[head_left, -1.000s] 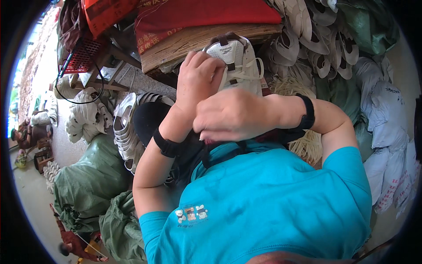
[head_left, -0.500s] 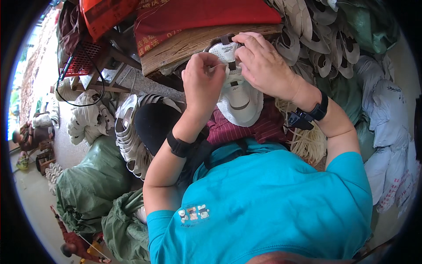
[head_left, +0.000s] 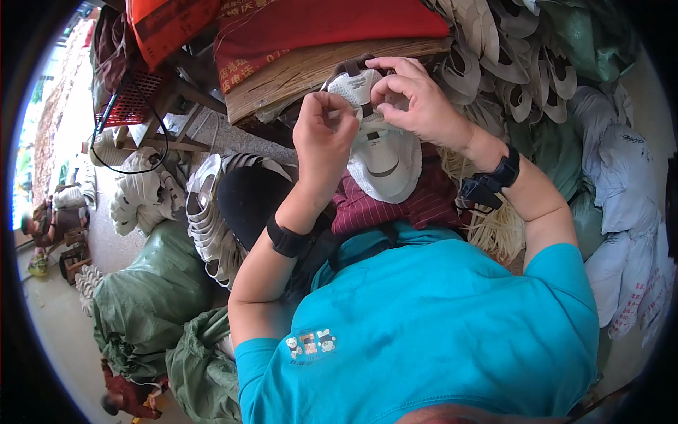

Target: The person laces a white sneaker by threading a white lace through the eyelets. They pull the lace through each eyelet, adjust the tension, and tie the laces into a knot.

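Observation:
A white shoe upper (head_left: 385,167) with a perforated tongue (head_left: 353,87) stands upright in front of me, toe towards my body, above a maroon striped cloth (head_left: 402,198) over my lap. My left hand (head_left: 325,131) is at the upper's left side, thumb and forefinger pinched on a thin white lace, whose short pale end shows at the fingertips. Over the right side of the upper is my right hand (head_left: 427,106), its thumb and forefinger curled together beside the lacing area. What lies between those fingertips is too small to make out.
A wooden bench (head_left: 318,71) under red cloth (head_left: 332,28) stands just beyond. Pale shoe parts (head_left: 522,63) hang at the far right, with a bundle of cream laces (head_left: 498,233) nearer. Stacked uppers (head_left: 208,212) and green sacks (head_left: 152,290) lie left. Other people (head_left: 131,392) are at the far left.
Both hands have shifted slightly lower. My right hand has drawn back a little, its thumb and forefinger now forming a ring. More of the tongue shows.

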`<state>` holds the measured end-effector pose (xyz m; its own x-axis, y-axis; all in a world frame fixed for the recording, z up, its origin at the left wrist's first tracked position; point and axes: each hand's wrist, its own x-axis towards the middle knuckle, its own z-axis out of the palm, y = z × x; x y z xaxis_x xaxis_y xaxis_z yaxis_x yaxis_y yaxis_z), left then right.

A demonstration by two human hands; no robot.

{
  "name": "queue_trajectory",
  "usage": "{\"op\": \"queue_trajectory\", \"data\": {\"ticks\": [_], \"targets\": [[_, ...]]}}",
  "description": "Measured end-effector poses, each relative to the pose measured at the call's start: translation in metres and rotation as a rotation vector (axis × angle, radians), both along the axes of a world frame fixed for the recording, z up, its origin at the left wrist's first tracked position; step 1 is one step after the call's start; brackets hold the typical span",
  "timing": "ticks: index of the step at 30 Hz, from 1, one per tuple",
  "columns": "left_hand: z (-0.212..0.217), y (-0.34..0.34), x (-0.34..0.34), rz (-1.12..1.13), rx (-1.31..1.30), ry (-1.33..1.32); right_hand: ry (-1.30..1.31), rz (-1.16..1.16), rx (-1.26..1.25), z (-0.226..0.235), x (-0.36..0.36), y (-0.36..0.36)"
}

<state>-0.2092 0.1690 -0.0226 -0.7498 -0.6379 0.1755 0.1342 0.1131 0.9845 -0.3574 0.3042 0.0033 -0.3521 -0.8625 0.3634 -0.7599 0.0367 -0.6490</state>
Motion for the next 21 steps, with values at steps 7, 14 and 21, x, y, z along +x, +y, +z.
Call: {"op": "queue_trajectory", "data": {"ticks": [7,14,21], "targets": [[-0.004,0.008,-0.005,0.050,-0.199,-0.014,-0.017,-0.017,-0.018,-0.004,0.002,-0.001],[0.005,0.000,0.004,-0.016,-0.175,-0.149,0.108,-0.032,-0.049,-0.005,0.003,-0.006],[0.015,-0.007,0.021,0.044,-0.625,-0.094,0.202,-0.201,-0.157,0.024,-0.024,0.007]]}}
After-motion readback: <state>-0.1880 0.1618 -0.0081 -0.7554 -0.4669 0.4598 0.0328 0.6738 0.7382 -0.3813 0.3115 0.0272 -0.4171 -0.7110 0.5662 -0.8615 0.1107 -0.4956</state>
